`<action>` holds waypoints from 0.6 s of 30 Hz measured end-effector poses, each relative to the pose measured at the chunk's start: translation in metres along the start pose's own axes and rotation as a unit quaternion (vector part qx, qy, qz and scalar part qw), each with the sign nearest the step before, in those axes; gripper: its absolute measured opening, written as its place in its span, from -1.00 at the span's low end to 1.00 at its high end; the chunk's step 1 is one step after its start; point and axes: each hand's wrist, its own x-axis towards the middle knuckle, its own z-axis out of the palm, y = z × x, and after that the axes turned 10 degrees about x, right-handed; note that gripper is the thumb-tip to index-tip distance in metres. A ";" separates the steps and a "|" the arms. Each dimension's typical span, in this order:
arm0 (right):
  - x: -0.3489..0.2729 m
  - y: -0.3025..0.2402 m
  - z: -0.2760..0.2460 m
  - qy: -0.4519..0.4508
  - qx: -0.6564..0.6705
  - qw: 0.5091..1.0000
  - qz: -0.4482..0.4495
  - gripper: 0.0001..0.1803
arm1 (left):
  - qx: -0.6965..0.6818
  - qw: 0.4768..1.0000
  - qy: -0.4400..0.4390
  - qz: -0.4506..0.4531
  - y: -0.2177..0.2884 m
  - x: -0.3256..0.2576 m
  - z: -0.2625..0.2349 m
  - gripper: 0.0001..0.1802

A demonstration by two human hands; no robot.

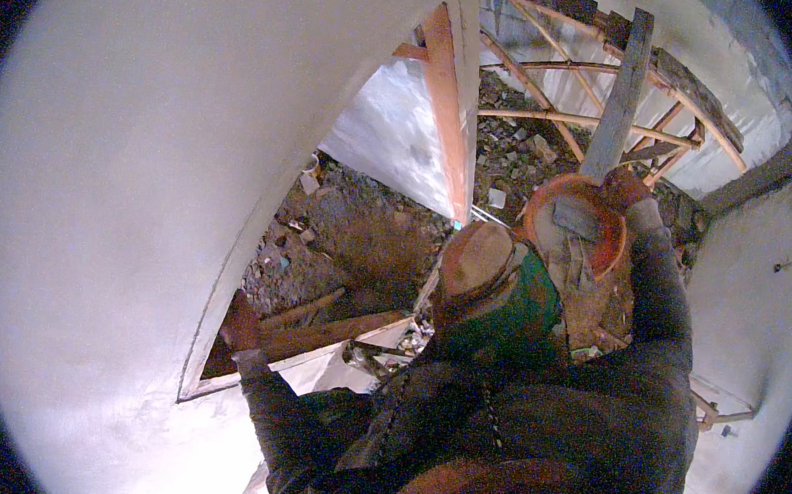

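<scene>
An orange basin (618,253) is to the right, with grey material and a flat grey slab-like piece (575,219) inside. My right hand (625,188) is closed on its far right rim, beside the lower end of a long grey plank (625,98). At the left, my left hand (242,323) is against the brown wooden edge at the lower corner of a wall opening; shadow hides its fingers. Between my arms is a round tan-topped thing (478,257) beside green material (521,302); its kind is unclear.
A pale plastered wall (116,182) fills the left side. Ahead, an orange-brown wooden post (445,94) lines the opening. Bamboo poles (565,66) form a frame at the far right. Rubble and soil (360,235) cover the ground, with boards (335,334) lying near my left hand.
</scene>
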 end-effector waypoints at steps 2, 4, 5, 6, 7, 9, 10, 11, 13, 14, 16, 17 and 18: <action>-0.031 -0.022 -0.026 -0.003 0.000 1.000 -0.004 -0.66 | 0.016 0.999 -0.030 0.017 0.007 0.009 -0.045 -0.29; -0.027 -0.052 -0.055 0.014 0.012 1.000 -0.023 -0.67 | 0.054 0.997 0.046 0.015 -0.009 -0.002 0.023 -0.31; -0.032 -0.061 -0.070 0.022 0.015 0.999 -0.020 -0.68 | 0.069 0.991 0.115 0.026 -0.010 -0.003 0.036 -0.32; -0.026 -0.064 -0.078 0.062 0.017 0.998 0.000 -0.68 | 0.068 0.992 0.106 0.008 -0.016 0.001 0.047 -0.47; -0.032 -0.063 -0.087 0.101 0.014 0.994 0.030 -0.69 | 0.059 0.993 0.101 0.000 -0.010 0.013 0.033 -0.61; -0.025 -0.060 -0.095 0.222 0.036 0.974 0.035 -0.68 | 0.021 0.999 0.029 0.009 -0.001 0.020 0.004 -0.58; -0.016 -0.073 -0.101 0.281 0.051 0.958 -0.006 -0.68 | -0.008 0.999 -0.040 0.026 0.002 0.019 -0.009 -0.42; -0.007 -0.091 -0.109 0.339 0.066 0.937 -0.048 -0.67 | -0.010 0.999 -0.042 0.022 0.007 0.018 -0.027 -0.44; 0.014 -0.161 -0.131 0.411 0.183 0.890 -0.075 -0.70 | -0.010 0.999 -0.046 0.007 0.004 0.015 -0.047 -0.47; 0.030 -0.183 -0.132 0.431 0.191 0.879 -0.078 -0.71 | -0.011 0.999 -0.045 0.002 0.000 0.014 -0.051 -0.49; 0.075 -0.203 -0.129 0.465 0.162 0.865 -0.092 -0.70 | -0.019 1.000 0.021 -0.004 -0.001 0.012 -0.036 -0.52; 0.097 -0.206 -0.128 0.478 0.122 0.864 -0.100 -0.68 | -0.021 0.996 0.081 -0.005 0.003 0.013 -0.027 -0.53; 0.115 -0.218 -0.133 0.465 0.102 0.874 -0.091 -0.66 | -0.020 0.990 0.140 -0.011 0.002 0.011 -0.018 -0.54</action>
